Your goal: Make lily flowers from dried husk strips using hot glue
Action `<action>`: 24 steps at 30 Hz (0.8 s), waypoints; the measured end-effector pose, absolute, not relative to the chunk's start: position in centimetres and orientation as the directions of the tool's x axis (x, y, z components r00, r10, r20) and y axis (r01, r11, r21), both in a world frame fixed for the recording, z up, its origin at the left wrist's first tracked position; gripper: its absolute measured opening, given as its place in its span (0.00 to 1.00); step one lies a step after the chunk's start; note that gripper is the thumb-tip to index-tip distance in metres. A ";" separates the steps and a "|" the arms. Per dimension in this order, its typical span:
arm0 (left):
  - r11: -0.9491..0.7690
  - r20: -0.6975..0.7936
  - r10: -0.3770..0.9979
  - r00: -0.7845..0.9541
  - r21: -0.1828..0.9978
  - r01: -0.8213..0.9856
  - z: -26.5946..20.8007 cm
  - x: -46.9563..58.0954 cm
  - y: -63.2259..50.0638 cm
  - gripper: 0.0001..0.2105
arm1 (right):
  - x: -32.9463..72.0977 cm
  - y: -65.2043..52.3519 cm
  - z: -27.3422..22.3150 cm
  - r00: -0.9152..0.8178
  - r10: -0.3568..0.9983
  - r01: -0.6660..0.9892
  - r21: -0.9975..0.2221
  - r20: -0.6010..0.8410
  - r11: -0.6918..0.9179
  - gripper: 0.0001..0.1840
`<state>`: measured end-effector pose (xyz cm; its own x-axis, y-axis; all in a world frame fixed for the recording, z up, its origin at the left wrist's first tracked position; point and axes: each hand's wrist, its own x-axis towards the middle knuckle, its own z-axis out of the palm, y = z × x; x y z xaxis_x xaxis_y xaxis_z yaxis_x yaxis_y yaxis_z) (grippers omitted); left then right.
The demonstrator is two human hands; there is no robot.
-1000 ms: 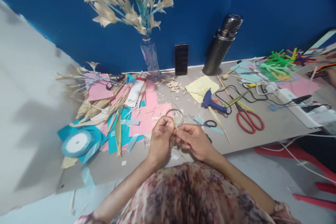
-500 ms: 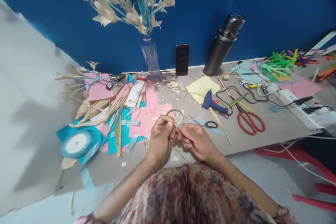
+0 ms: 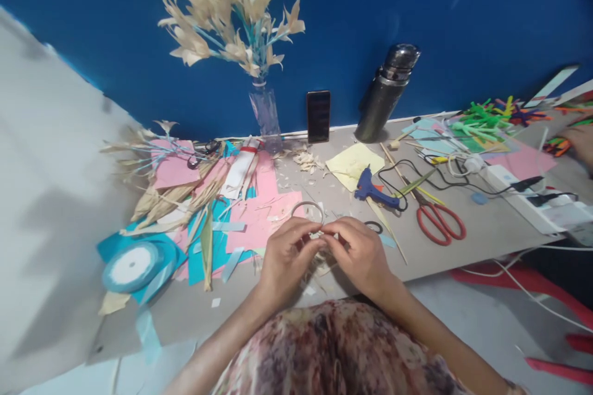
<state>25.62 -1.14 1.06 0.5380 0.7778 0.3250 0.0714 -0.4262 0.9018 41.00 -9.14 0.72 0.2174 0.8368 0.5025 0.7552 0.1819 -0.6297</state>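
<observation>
My left hand is closed in a pinch, thumb and forefinger tips pressed together in front of my body. My right hand pinches in the same way, its fingertips meeting those of the left. Whatever lies between them is small, pale and mostly hidden. Just beyond my fingers is a thin ring, partly covered by my left hand. Pale scraps lie beneath my hands. To the right are a blue glue gun and red-handled scissors.
Pink paper, dried husks and a ribbon spool spread leftward. A vase of pale husk flowers, a phone and a flask stand at the wall. Another person's hand reaches in beside a power strip.
My fingertips have come together, with both hands turned more knuckles-up. The whole view has shifted slightly, and another person's hand has appeared at the right edge.
</observation>
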 end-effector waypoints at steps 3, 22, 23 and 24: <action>-0.504 0.379 0.748 0.545 0.858 0.095 1.1 25.9 -1.2 0.05 | 41.0 -9.4 1.0 0.209 0.828 0.783 -0.596 0.521 0.178 0.03; -0.495 0.336 0.814 0.474 0.828 0.264 1.4 25.0 -1.7 0.06 | 40.6 -9.9 1.8 0.137 0.860 0.866 -0.481 0.492 0.137 0.11; -0.533 0.365 0.795 0.484 0.802 0.269 1.5 24.8 -1.6 0.06 | 40.7 -9.9 1.8 0.145 0.862 0.869 -0.480 0.486 0.125 0.10; -0.587 0.409 0.762 0.502 0.763 0.270 1.6 24.6 -1.4 0.07 | 40.8 -9.9 1.8 0.152 0.864 0.871 -0.479 0.480 0.113 0.10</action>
<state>24.63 -1.43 1.62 0.5025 0.7620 0.4086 0.2701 -0.5872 0.7630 40.76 -9.87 1.76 0.1516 0.8639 0.4803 0.8707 0.1133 -0.4786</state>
